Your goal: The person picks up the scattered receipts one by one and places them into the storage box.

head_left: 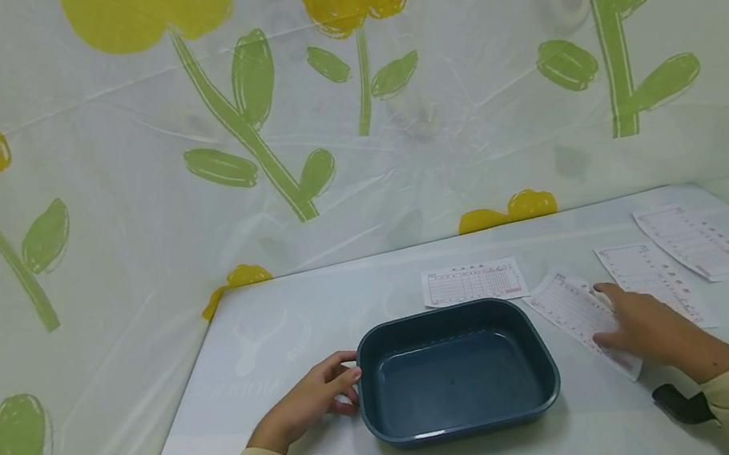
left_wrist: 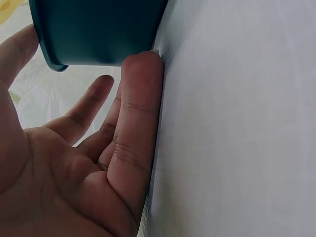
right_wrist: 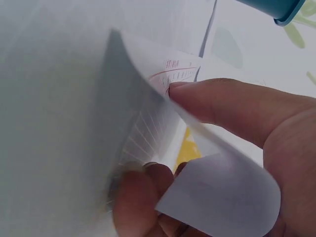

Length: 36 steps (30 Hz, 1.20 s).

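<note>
A dark teal rectangular plastic basin (head_left: 453,387) stands on the table in the head view, with nothing inside. My left hand (head_left: 310,400) is at its left side; the thumb touches the rim and the other fingers are loosely extended, the little finger lying against the tabletop in the left wrist view. Right of the basin, my right hand (head_left: 653,329) pinches a printed paper form (head_left: 565,306) between thumb and fingers. That sheet bends and lifts partly off the table in the right wrist view, with one end curled over near the palm.
Behind the basin lies another printed form (head_left: 473,283). Two more forms, one nearer (head_left: 644,276) and one farther (head_left: 696,242), lie to the right, close together. A flower-patterned curtain (head_left: 399,172) hangs behind the white table (head_left: 252,377).
</note>
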Each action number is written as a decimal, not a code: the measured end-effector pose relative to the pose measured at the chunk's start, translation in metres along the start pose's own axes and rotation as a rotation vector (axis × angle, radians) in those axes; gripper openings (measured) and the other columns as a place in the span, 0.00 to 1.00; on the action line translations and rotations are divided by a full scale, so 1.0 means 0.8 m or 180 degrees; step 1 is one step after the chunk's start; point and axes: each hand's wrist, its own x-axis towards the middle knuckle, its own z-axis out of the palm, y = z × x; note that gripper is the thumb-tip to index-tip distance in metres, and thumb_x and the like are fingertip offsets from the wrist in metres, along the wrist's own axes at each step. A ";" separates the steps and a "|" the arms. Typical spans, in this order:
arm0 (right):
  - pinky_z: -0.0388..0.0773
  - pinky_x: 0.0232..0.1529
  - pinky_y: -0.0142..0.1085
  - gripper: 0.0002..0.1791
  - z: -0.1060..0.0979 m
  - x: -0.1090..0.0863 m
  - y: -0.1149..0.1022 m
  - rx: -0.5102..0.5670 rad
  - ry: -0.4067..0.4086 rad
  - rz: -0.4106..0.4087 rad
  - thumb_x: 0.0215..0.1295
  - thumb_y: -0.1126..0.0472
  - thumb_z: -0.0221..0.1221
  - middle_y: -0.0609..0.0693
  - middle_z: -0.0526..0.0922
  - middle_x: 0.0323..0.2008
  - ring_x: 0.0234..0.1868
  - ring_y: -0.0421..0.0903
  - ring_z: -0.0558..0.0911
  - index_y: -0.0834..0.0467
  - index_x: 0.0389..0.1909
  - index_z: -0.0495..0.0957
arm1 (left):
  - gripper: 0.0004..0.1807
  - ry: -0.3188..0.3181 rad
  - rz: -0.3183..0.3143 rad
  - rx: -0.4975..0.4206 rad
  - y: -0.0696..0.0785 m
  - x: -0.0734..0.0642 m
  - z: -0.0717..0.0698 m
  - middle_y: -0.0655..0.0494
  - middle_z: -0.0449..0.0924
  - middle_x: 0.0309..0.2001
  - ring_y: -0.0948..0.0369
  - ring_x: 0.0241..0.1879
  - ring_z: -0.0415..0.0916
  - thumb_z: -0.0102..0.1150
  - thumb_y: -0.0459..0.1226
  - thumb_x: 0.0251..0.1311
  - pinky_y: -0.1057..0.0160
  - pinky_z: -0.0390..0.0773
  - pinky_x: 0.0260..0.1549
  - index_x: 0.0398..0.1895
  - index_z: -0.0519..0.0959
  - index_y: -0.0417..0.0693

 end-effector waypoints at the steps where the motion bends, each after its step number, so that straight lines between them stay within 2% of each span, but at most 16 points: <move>1: 0.76 0.52 0.64 0.53 0.000 0.000 0.000 -0.0005 0.0015 -0.0014 0.53 0.54 0.73 0.80 0.67 0.61 0.51 0.69 0.77 0.77 0.70 0.54 | 0.33 -0.0002 0.0006 -0.0001 0.000 0.000 0.000 0.49 0.78 0.43 0.59 0.40 0.79 0.51 0.54 0.72 0.55 0.85 0.47 0.71 0.64 0.44; 3: 0.75 0.53 0.64 0.52 -0.001 -0.001 0.000 -0.0019 0.0040 -0.0030 0.53 0.55 0.74 0.80 0.67 0.61 0.53 0.71 0.76 0.78 0.69 0.56 | 0.33 -0.0002 0.0006 -0.0009 0.001 0.000 0.000 0.49 0.78 0.44 0.58 0.40 0.78 0.51 0.54 0.73 0.55 0.85 0.47 0.71 0.63 0.44; 5: 0.78 0.50 0.61 0.50 -0.003 -0.002 0.001 -0.0006 0.0062 -0.0069 0.54 0.56 0.73 0.80 0.69 0.59 0.50 0.68 0.78 0.78 0.68 0.56 | 0.33 0.0002 0.0000 -0.0021 0.002 0.000 0.001 0.48 0.78 0.45 0.59 0.40 0.79 0.51 0.53 0.73 0.55 0.85 0.47 0.71 0.63 0.44; 8: 0.81 0.35 0.49 0.43 -0.006 -0.006 0.004 0.0046 0.0106 -0.0152 0.60 0.59 0.68 0.78 0.75 0.51 0.36 0.57 0.79 0.77 0.66 0.57 | 0.32 -0.0001 -0.0003 -0.0035 0.002 0.002 0.002 0.48 0.77 0.46 0.59 0.41 0.79 0.51 0.53 0.73 0.55 0.85 0.48 0.71 0.63 0.45; 11: 0.71 0.22 0.38 0.34 -0.011 -0.011 0.007 0.0081 0.0140 -0.0227 0.65 0.62 0.60 0.69 0.80 0.40 0.25 0.47 0.74 0.75 0.64 0.57 | 0.32 -0.0015 0.0017 -0.0055 0.002 0.003 0.003 0.48 0.77 0.47 0.59 0.41 0.79 0.51 0.53 0.73 0.55 0.85 0.48 0.71 0.64 0.45; 15: 0.69 0.20 0.37 0.27 -0.016 -0.016 0.005 0.0045 0.0131 -0.0187 0.68 0.63 0.53 0.66 0.80 0.37 0.22 0.45 0.73 0.74 0.62 0.60 | 0.32 -0.0016 0.0012 -0.0056 0.000 0.004 0.003 0.47 0.77 0.48 0.59 0.41 0.78 0.51 0.54 0.72 0.54 0.84 0.48 0.71 0.64 0.44; 22: 0.68 0.20 0.38 0.24 -0.030 -0.026 0.002 0.0142 0.0192 -0.0100 0.70 0.61 0.50 0.61 0.81 0.35 0.23 0.46 0.72 0.71 0.60 0.62 | 0.31 0.0009 -0.0023 0.0042 0.002 0.008 0.006 0.49 0.78 0.46 0.59 0.41 0.79 0.50 0.55 0.72 0.55 0.85 0.49 0.70 0.67 0.46; 25: 0.68 0.18 0.37 0.23 -0.035 -0.031 0.002 0.0140 0.0330 -0.0171 0.70 0.61 0.49 0.61 0.81 0.33 0.20 0.45 0.71 0.72 0.60 0.63 | 0.31 0.0000 0.0002 0.0073 0.004 0.009 0.006 0.49 0.79 0.45 0.59 0.41 0.79 0.50 0.55 0.72 0.55 0.85 0.48 0.70 0.67 0.47; 31: 0.64 0.18 0.36 0.20 -0.040 -0.036 -0.005 0.0134 0.0627 -0.0320 0.70 0.61 0.48 0.51 0.75 0.24 0.20 0.44 0.70 0.70 0.57 0.66 | 0.31 -0.0012 0.0012 0.0074 0.004 0.005 0.003 0.49 0.79 0.46 0.59 0.40 0.79 0.49 0.55 0.73 0.55 0.85 0.47 0.70 0.67 0.45; 36: 0.60 0.15 0.33 0.19 -0.043 -0.041 -0.016 0.0171 0.1195 -0.0522 0.69 0.64 0.47 0.47 0.66 0.16 0.17 0.42 0.66 0.71 0.56 0.68 | 0.31 0.0010 0.0020 0.0071 0.004 0.001 0.002 0.48 0.79 0.45 0.59 0.40 0.79 0.48 0.53 0.74 0.55 0.85 0.47 0.71 0.65 0.44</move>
